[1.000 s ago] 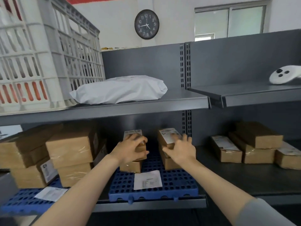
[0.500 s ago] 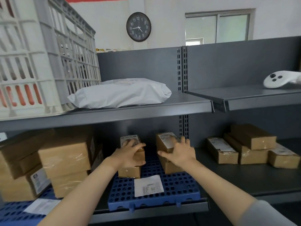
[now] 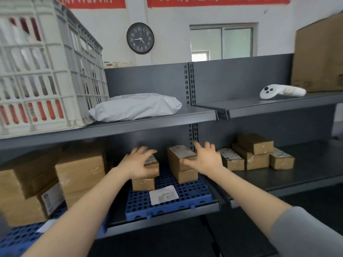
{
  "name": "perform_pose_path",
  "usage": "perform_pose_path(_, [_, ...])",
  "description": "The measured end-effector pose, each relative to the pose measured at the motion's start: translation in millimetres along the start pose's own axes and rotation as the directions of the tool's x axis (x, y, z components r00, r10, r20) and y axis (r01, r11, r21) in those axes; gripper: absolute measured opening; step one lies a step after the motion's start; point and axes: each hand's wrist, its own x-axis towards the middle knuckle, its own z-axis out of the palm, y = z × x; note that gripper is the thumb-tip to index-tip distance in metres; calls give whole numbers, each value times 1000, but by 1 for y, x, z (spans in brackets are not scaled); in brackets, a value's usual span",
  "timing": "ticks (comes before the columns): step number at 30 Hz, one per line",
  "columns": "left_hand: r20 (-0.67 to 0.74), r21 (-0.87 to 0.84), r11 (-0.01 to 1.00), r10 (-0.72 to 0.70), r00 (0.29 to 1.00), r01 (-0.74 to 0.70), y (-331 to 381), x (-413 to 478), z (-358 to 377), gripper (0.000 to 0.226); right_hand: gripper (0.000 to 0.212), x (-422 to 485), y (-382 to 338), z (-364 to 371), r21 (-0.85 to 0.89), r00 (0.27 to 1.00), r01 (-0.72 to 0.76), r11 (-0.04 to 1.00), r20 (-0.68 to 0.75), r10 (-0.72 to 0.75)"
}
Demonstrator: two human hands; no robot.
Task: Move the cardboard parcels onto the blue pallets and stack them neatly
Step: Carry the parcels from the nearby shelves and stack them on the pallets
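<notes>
Two short stacks of small cardboard parcels stand on the blue pallet [image 3: 187, 201] on the lower shelf. My left hand [image 3: 139, 162] rests on the top parcel [image 3: 153, 161] of the left stack, fingers spread, thumb along its front; the lower parcel [image 3: 143, 183] shows beneath. My right hand [image 3: 204, 160] is open with splayed fingers, its thumb touching the front edge of the right stack's top parcel [image 3: 178, 156]. Several more small parcels [image 3: 254, 154] lie piled on the bare shelf to the right. Larger boxes [image 3: 79, 169] sit on a second blue pallet [image 3: 22, 236] at the left.
A loose paper label [image 3: 163, 194] lies on the pallet's front. On the upper shelf are a white plastic crate [image 3: 46, 71], a white poly bag [image 3: 135, 106], a white controller [image 3: 278, 91] and a big cardboard box [image 3: 319, 56]. A shelf upright [image 3: 193, 134] stands behind the stacks.
My right hand has slid right, off the top of the right stack, and its fingers have spread. The left hand's fingers have straightened on its parcel. The view has tilted upward.
</notes>
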Motion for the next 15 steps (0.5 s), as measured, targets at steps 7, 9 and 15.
perform_pose_path(7, [-114,1,990,139,984,-140,40,-39,-12,70,88,-63,18,-29,1,996,-44,999,-79,44])
perform_pose_path(9, [-115,-5,985,173,978,-174,55,-46,-11,69,87,-81,29,-35,-12,994,-65,998,-92,64])
perform_pose_path(15, [-123,-37,965,255,959,-261,113,-57,-10,65,84,-127,74,-57,-21,981,-142,990,-135,138])
